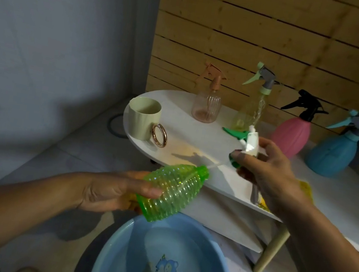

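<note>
My left hand [114, 192] grips a green ribbed plastic bottle [171, 193], tilted with its open neck pointing up and to the right. It hangs above a blue basin [111, 255] holding water. My right hand [271, 175] holds the bottle's spray head [247, 144], white with a green trigger and collar, a short way right of the neck. A thin clear tube runs from the spray head toward the bottle's mouth.
A white oval table [187, 142] stands before a wooden slat wall. On it are a pale green mug [143, 121] with a gold ring handle, and pink-clear [207, 103], yellow-clear [253, 105], pink [291, 135] and blue [335, 152] spray bottles. A table leg [272, 251] slants at right.
</note>
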{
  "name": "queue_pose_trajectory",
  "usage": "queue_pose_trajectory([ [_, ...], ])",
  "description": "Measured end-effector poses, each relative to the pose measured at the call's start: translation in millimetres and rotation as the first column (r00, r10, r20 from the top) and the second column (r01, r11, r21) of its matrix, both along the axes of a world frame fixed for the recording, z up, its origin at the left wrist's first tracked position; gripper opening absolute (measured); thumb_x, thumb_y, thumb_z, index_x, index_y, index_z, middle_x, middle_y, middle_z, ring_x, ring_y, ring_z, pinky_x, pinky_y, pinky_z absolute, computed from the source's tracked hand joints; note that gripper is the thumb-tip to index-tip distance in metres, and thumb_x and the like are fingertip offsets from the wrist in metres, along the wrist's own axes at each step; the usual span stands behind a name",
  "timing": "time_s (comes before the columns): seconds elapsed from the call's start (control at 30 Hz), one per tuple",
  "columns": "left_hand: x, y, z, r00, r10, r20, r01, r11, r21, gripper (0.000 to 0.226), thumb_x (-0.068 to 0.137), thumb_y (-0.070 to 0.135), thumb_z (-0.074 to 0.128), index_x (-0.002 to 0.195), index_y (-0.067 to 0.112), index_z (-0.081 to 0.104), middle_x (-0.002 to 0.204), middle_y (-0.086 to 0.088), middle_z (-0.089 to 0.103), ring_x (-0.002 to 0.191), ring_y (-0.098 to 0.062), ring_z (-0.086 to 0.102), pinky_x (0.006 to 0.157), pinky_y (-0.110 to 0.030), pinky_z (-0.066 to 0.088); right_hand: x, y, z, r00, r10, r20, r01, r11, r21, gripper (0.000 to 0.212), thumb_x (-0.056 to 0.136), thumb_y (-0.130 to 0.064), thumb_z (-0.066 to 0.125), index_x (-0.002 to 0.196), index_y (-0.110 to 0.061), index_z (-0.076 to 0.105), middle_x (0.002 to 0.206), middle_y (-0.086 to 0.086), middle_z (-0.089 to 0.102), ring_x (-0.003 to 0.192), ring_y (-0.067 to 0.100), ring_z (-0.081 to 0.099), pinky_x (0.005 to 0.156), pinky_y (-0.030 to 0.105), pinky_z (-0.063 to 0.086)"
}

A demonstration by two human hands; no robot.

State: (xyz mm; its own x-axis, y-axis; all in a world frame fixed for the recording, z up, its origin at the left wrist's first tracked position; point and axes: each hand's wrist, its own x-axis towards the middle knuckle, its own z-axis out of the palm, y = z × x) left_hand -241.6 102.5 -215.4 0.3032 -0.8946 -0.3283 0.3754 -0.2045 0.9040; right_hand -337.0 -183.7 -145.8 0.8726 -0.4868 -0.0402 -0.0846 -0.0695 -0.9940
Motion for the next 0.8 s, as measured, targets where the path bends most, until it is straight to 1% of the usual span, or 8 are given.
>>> queue_pose_trajectory([
  [0.13, 5, 11, -12, 0.995, 0.012, 0.098, -0.019, 0.997, 0.075, 0.087, 0.074, 0.007, 0.086, 0.150, 0.018, 0.044, 0.143, -0.020, 0.059, 0.132, -0.035, 0.058, 0.112, -0.052, 0.046, 3, -32, -1, 0.988, -0.155, -0.023, 0.155, 0.988, 0.017, 0.050, 0.087, -0.020, 0.078, 0.130, -0.012, 0.055, 0.107, 0.016, 0.069, 0.079, 0.021, 0.062, 0.067, 0.031, 0.053],
  [0.27, -3, 8, -17, 0.965, 0.119, 0.235, -0.155, 0.978, 0.140, 0.093, 0.065, 0.003, 0.086, 0.144, 0.030, 0.044, 0.133, -0.007, 0.066, 0.121, -0.020, 0.067, 0.093, -0.035, 0.057, 15, -51, -19, 0.972, -0.214, -0.093, 0.221, 0.972, 0.075, 0.047, 0.092, -0.023, 0.074, 0.134, -0.009, 0.056, 0.101, 0.012, 0.068, 0.074, 0.018, 0.063, 0.063, 0.028, 0.055],
  [0.4, -7, 3, -23, 0.939, 0.133, 0.316, -0.190, 0.969, 0.158, 0.095, 0.063, 0.010, 0.089, 0.143, 0.031, 0.043, 0.132, 0.000, 0.066, 0.121, -0.014, 0.066, 0.100, -0.036, 0.057, 29, -56, -37, 0.957, -0.243, -0.158, 0.265, 0.955, 0.135, 0.034, 0.096, -0.006, 0.064, 0.128, 0.001, 0.057, 0.097, 0.018, 0.066, 0.082, 0.028, 0.065, 0.088, 0.045, 0.057],
  [0.47, -8, 2, -29, 0.928, 0.154, 0.340, -0.216, 0.964, 0.154, 0.098, 0.062, 0.008, 0.090, 0.143, 0.030, 0.040, 0.132, 0.001, 0.066, 0.120, -0.012, 0.066, 0.100, -0.035, 0.056, 32, -55, -41, 0.948, -0.263, -0.178, 0.280, 0.956, 0.082, 0.035, 0.094, -0.005, 0.066, 0.127, 0.002, 0.058, 0.097, 0.019, 0.067, 0.084, 0.031, 0.065, 0.092, 0.051, 0.058],
  [0.6, -8, -1, -33, 0.923, 0.161, 0.350, -0.205, 0.975, 0.091, 0.098, 0.072, -0.008, 0.087, 0.146, 0.034, 0.039, 0.130, -0.003, 0.068, 0.120, -0.016, 0.067, 0.093, -0.032, 0.058, 33, -56, -43, 0.912, -0.367, -0.184, 0.357, 0.930, -0.090, 0.047, 0.093, -0.018, 0.073, 0.135, -0.010, 0.053, 0.095, 0.014, 0.068, 0.071, 0.024, 0.065, 0.066, 0.038, 0.058],
  [0.63, -6, -1, -35, 0.921, 0.159, 0.357, -0.199, 0.977, 0.079, 0.097, 0.073, -0.010, 0.086, 0.147, 0.033, 0.040, 0.129, -0.004, 0.068, 0.120, -0.018, 0.067, 0.092, -0.032, 0.057, 32, -56, -44, 0.902, -0.390, -0.184, 0.364, 0.918, -0.159, 0.050, 0.093, -0.023, 0.074, 0.137, -0.012, 0.052, 0.097, 0.014, 0.068, 0.073, 0.023, 0.064, 0.066, 0.038, 0.057],
  [0.73, -2, -1, -39, 0.899, 0.193, 0.393, -0.238, 0.969, 0.068, 0.095, 0.071, -0.007, 0.086, 0.147, 0.030, 0.041, 0.126, -0.005, 0.069, 0.119, -0.020, 0.068, 0.092, -0.033, 0.058, 33, -58, -47, 0.881, -0.435, -0.187, 0.326, 0.843, -0.427, 0.058, 0.092, -0.037, 0.072, 0.141, -0.015, 0.050, 0.120, 0.015, 0.064, 0.096, 0.030, 0.062, 0.085, 0.046, 0.056],
  [0.8, -1, -3, -42, 0.883, 0.218, 0.415, -0.265, 0.963, 0.058, 0.094, 0.069, -0.009, 0.088, 0.143, 0.029, 0.044, 0.125, -0.004, 0.070, 0.118, -0.019, 0.068, 0.091, -0.032, 0.058, 32, -58, -50, 0.875, -0.440, -0.204, 0.295, 0.817, -0.496, 0.058, 0.093, -0.041, 0.068, 0.142, -0.016, 0.049, 0.125, 0.015, 0.062, 0.098, 0.031, 0.060, 0.083, 0.043, 0.053],
])
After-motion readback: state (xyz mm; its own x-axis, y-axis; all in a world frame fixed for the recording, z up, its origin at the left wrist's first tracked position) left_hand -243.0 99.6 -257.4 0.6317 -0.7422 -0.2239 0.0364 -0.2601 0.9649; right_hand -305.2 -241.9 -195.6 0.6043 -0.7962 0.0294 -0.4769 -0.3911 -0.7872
